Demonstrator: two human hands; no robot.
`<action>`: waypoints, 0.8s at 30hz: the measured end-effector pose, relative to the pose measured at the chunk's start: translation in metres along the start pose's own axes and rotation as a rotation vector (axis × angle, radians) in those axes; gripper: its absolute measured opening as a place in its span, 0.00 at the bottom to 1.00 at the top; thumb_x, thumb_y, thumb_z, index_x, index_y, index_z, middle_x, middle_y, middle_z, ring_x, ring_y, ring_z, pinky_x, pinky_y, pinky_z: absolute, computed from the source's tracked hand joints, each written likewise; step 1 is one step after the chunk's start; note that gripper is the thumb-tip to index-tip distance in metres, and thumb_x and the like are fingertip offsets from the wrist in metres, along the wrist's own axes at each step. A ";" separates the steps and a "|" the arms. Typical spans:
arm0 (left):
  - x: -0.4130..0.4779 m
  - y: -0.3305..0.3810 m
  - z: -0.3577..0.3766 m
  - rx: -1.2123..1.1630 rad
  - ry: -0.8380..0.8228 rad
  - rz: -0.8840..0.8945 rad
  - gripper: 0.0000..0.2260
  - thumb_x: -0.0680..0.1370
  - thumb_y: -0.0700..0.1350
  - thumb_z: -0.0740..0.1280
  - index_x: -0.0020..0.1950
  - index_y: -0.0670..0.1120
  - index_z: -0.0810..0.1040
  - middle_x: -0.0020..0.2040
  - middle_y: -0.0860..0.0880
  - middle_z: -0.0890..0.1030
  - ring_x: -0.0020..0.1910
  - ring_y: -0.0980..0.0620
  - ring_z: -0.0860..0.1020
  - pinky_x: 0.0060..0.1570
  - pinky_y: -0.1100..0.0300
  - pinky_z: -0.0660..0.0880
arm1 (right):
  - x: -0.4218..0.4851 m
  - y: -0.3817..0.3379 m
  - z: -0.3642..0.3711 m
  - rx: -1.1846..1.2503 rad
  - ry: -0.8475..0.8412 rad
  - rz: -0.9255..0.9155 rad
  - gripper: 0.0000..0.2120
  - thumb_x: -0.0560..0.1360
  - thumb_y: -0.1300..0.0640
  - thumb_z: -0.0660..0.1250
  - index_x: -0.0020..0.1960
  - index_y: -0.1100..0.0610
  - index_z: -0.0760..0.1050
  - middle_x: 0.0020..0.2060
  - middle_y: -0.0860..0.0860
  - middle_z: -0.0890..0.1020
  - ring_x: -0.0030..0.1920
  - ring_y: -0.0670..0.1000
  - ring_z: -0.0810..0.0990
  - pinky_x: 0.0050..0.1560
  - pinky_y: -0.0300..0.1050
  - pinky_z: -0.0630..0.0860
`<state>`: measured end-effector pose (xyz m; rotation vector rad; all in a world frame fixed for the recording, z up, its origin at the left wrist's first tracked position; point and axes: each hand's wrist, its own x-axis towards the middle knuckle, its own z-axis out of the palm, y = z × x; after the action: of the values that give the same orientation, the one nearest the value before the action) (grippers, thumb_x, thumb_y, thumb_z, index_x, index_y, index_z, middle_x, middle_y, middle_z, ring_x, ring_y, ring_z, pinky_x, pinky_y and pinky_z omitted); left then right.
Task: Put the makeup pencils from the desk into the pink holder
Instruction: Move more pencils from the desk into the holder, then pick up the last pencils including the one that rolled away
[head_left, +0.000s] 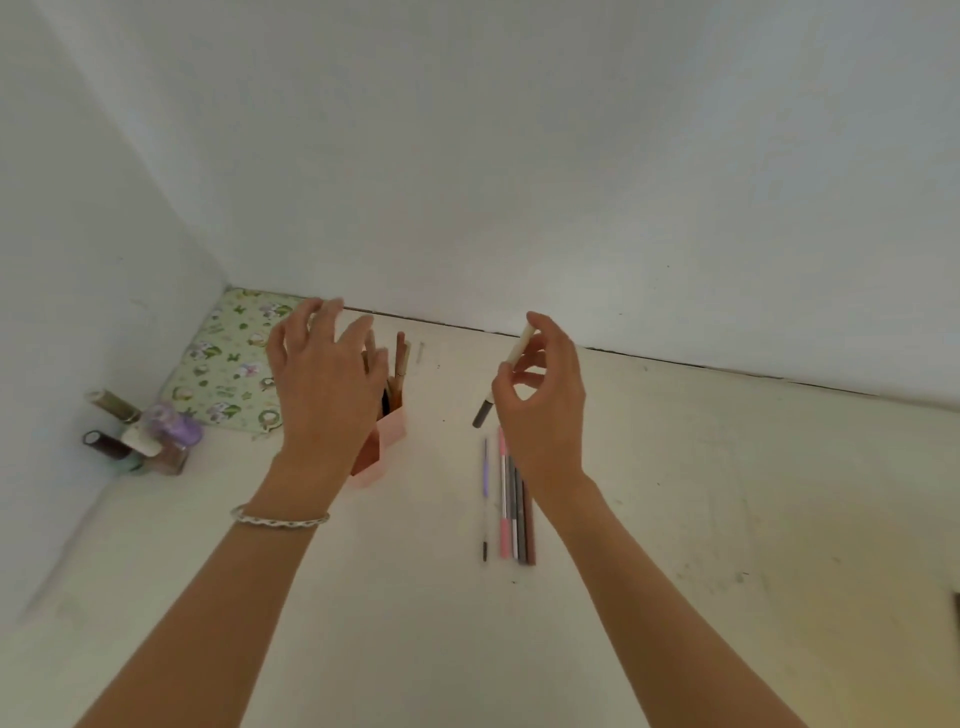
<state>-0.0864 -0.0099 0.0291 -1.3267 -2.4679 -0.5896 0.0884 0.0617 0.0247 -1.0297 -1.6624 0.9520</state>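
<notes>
Four pencils (511, 501) left on the desk (675, 493), lying side by side in a tight row, near the right forearm. One more, a cream pencil (506, 376) with a dark tip, is up in the air, pinched between thumb and fingertips of the right hand (543, 395), tilted, dark end down. Pink holder (382, 447) stands to the left, well apart from the row, already carrying several pencils upright; the left hand (327, 384) hovers over it, fingers spread wide, holding nothing, and hides much of the opening.

Risks, as judged from here:
- Pinch is light and high on the shaft; the pencil could swing or slip out during the carry across.
- Holder looks small and light; a pencil jabbed against its rim or the standing pencils could tip it unless the left hand steadies it.
- Nail polish bottles (140, 439) cluster just left, beside a floral pad (234, 358); a toppled holder could knock them over.
- Row on the desk: round shafts, touching; lifting one may roll its neighbours.
</notes>
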 end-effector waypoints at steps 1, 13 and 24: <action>0.001 -0.003 -0.003 -0.029 0.060 -0.011 0.16 0.79 0.46 0.65 0.65 0.45 0.79 0.67 0.43 0.77 0.70 0.42 0.69 0.69 0.45 0.60 | -0.003 -0.003 0.006 0.005 -0.002 -0.035 0.24 0.75 0.66 0.65 0.66 0.45 0.68 0.51 0.38 0.73 0.48 0.42 0.78 0.47 0.33 0.77; -0.005 -0.007 -0.035 -0.301 0.173 -0.036 0.18 0.73 0.36 0.64 0.63 0.43 0.78 0.57 0.45 0.81 0.63 0.42 0.74 0.64 0.47 0.67 | -0.035 0.014 0.082 -0.301 -0.269 -0.318 0.15 0.77 0.67 0.66 0.63 0.62 0.75 0.51 0.58 0.80 0.46 0.57 0.80 0.44 0.53 0.80; -0.075 0.077 0.031 -0.316 -0.554 -0.159 0.11 0.80 0.42 0.63 0.63 0.46 0.72 0.55 0.48 0.78 0.52 0.49 0.78 0.49 0.58 0.74 | -0.013 0.026 0.000 -0.187 0.179 -0.077 0.19 0.74 0.66 0.58 0.62 0.54 0.73 0.49 0.46 0.76 0.44 0.40 0.75 0.44 0.33 0.73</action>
<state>0.0171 -0.0114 -0.0132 -1.5936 -3.0453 -0.7580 0.0970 0.0583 -0.0028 -1.1320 -1.6508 0.6436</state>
